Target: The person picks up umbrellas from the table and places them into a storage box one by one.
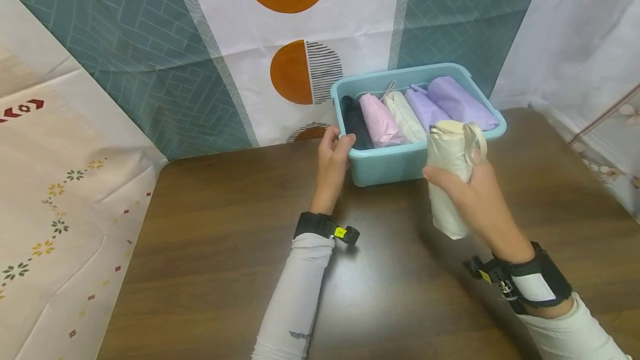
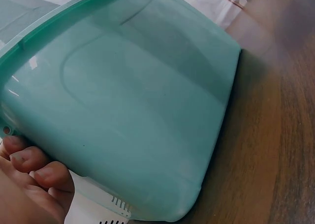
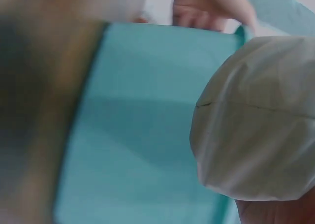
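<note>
In the head view my right hand (image 1: 477,196) grips a cream folding umbrella (image 1: 445,204) in a fabric sleeve, a strap loop at its top. It is held upright before the front right of a light blue plastic bin (image 1: 385,165). My left hand (image 1: 332,160) holds the bin's left front corner, thumb over the rim and fingers down the outside. Inside the bin lie a black bundle (image 1: 354,121), a pink one (image 1: 380,121), a cream one (image 1: 404,115) and two purple ones (image 1: 457,101), side by side. The umbrella's rounded fabric end (image 3: 256,120) fills the right side of the right wrist view.
The bin stands at the back of a brown wooden table (image 1: 225,271), close to a patterned cloth (image 1: 210,71) hanging behind. A cream embroidered cloth (image 1: 75,199) hangs along the left edge. A white flowered cloth (image 1: 595,71) is on the right.
</note>
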The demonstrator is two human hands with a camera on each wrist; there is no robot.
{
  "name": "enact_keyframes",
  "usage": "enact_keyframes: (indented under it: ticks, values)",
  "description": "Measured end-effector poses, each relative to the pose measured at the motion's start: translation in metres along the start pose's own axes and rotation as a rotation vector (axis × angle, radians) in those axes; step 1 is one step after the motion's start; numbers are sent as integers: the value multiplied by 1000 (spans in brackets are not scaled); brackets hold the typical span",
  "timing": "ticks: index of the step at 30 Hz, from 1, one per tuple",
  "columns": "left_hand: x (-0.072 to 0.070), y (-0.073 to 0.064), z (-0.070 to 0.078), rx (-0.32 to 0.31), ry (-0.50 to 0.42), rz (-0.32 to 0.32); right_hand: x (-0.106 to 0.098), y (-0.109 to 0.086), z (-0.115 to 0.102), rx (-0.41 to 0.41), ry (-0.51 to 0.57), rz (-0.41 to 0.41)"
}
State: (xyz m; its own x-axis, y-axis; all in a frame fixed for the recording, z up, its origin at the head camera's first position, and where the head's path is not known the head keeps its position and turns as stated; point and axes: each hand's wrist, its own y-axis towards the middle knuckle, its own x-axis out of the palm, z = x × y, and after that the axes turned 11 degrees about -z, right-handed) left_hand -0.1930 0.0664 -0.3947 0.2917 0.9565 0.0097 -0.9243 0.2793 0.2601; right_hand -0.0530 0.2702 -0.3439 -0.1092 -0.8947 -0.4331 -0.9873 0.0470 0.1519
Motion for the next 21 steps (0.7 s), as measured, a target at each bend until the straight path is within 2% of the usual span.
enact_keyframes:
  ticks: [8,12,17,19,21]
  values:
    - [0,0,-1,14,-8,12,4,37,-58,-111,-30,-59]
    - [-1,1,-2,17,-7,9,14,56,-84,-184,-18,-30]
    - [-1,1,-2,5,-3,-6,32,72,-110,-354,87,30]
    - [-1,1,-2,6,0,-7,39,76,-114,-431,119,32]
    - [0,0,-2,9,0,-6,44,79,-113,-462,123,23]
